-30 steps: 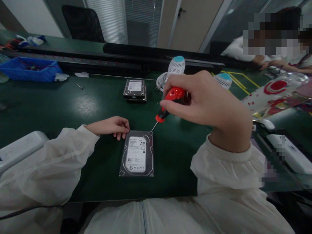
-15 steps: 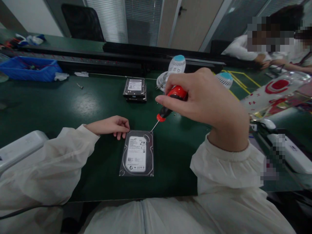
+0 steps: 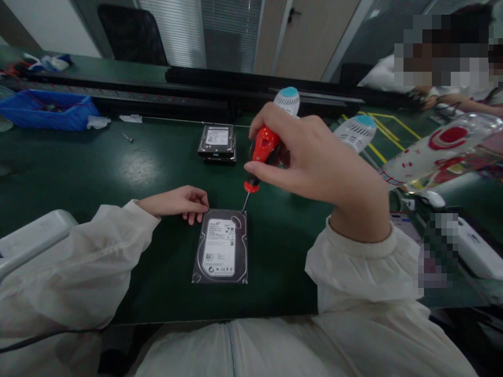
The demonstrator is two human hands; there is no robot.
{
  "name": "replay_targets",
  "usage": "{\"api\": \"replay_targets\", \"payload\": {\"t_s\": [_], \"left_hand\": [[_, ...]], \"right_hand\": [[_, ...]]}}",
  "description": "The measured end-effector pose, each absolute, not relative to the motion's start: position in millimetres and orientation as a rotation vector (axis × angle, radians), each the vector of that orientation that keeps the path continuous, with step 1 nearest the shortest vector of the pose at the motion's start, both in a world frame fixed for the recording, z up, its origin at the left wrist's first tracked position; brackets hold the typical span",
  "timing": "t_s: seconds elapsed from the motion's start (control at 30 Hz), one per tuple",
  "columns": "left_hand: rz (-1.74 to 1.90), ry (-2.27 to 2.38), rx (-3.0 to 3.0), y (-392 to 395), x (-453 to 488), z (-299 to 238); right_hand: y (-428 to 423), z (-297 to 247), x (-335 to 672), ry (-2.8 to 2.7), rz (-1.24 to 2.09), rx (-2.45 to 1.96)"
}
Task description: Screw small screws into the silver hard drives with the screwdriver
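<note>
A hard drive (image 3: 220, 246) with a white label lies flat on the green table in front of me. My left hand (image 3: 191, 203) has its fingers curled at the drive's top left corner, thumb against the edge. In my right hand (image 3: 298, 152) is a red and black screwdriver (image 3: 264, 144), gripped by its handle. It leans slightly to the right, and its tip meets the drive's top right corner. Whether a screw sits under the tip is too small to tell. Farther back, a small stack of hard drives (image 3: 217, 137) stands on the table.
At the back left is a blue bin (image 3: 51, 111) with small parts inside. A little metal piece (image 3: 128, 138) lies nearby. White, blue-topped devices (image 3: 356, 131) stand behind my right hand. A clear bottle (image 3: 444, 144) is at the right, with another person's hands (image 3: 432, 98) beyond.
My right hand has shifted left and turned the screwdriver to a steeper angle, its tip staying at the same corner. My left hand and the hard drive have not moved.
</note>
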State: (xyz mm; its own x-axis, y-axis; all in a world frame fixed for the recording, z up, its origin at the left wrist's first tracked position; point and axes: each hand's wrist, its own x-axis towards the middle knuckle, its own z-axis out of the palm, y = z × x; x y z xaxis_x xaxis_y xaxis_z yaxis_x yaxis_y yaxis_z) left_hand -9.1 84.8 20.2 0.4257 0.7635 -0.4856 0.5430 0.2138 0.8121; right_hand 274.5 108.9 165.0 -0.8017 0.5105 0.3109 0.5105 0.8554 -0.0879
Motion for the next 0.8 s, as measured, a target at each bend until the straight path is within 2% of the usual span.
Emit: {"api": "replay_targets", "payload": {"t_s": [0.5, 0.8], "left_hand": [[0.227, 1.231, 1.452, 85.1, -10.7, 19.8], [0.214, 1.249, 1.449, 86.7, -10.9, 19.0]], "right_hand": [[107.1, 169.9, 275.7, -2.631, 0.134, -0.708], [107.9, 171.5, 279.3, -2.627, 0.085, -0.741]]}}
